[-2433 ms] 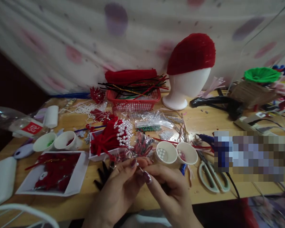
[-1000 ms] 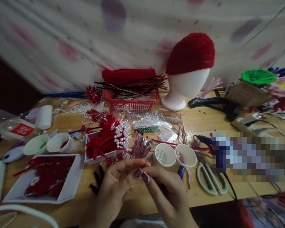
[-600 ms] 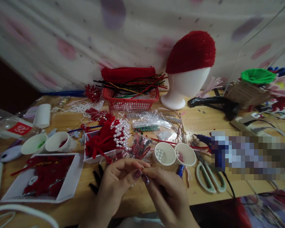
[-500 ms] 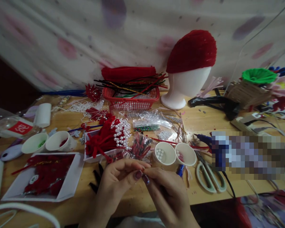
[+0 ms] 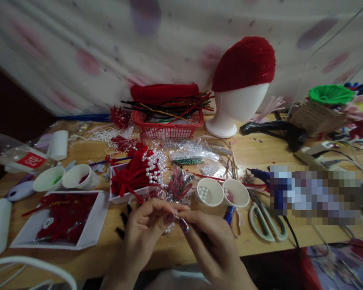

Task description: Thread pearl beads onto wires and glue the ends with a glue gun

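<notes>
My left hand (image 5: pixel 149 227) and my right hand (image 5: pixel 210 237) meet over the front of the table. Both are closed, thumb against fingers, with their fingertips almost touching. Something tiny and shiny is pinched between them, too small to name. Whitish beads (image 5: pixel 170 228) show just below the fingertips; whether they are held cannot be told. Behind the hands lie a plastic bag of red and dark pieces (image 5: pixel 180 182) and a white box (image 5: pixel 130 196) of red fuzzy stems with pearl-tipped ends (image 5: pixel 156 166). A cup of white pearls (image 5: pixel 210 192) stands beyond my right hand.
Scissors (image 5: pixel 268 221) and a blue glue gun (image 5: pixel 261 177) lie to the right. At left are a white tray of red pieces (image 5: pixel 92 229), paper cups (image 5: pixel 92 179) and a bottle (image 5: pixel 30 159). A red basket (image 5: pixel 171 131) and a foam head with red cap (image 5: pixel 243 66) stand behind.
My fingertips have parted slightly, and a shiny bit now shows between them. Whitish beads have come into sight below. The view has shifted a little.
</notes>
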`<state>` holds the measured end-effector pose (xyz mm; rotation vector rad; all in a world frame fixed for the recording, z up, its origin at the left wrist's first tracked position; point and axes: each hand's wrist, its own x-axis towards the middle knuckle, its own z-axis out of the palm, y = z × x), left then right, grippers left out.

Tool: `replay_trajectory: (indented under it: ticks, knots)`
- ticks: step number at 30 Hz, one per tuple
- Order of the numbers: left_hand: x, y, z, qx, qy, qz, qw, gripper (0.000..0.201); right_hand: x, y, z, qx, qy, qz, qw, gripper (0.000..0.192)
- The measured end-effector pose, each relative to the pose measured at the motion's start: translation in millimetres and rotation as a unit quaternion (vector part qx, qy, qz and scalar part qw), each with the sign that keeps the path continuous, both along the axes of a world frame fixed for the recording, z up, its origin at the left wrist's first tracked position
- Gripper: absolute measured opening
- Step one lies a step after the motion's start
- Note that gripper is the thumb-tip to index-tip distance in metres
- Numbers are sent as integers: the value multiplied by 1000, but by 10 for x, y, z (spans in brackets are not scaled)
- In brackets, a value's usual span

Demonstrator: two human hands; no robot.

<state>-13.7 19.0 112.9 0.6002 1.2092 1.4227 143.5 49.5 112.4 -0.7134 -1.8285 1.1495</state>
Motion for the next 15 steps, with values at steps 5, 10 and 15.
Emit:
replay_trajectory:
  ticks: [5,10,15]
  knots:
    - [75,-14,-29,84,96,48,991,27,-2,-36,0,-22,-17,-15,1000,15]
    - [162,-51,-54,159,254,124,946,18,-45,-74,-26,-24,-21,-28,999,9]
    - [227,-133,-37,194,346,134,908,16,-105,-123,-166,-55,65,-48,995,15]
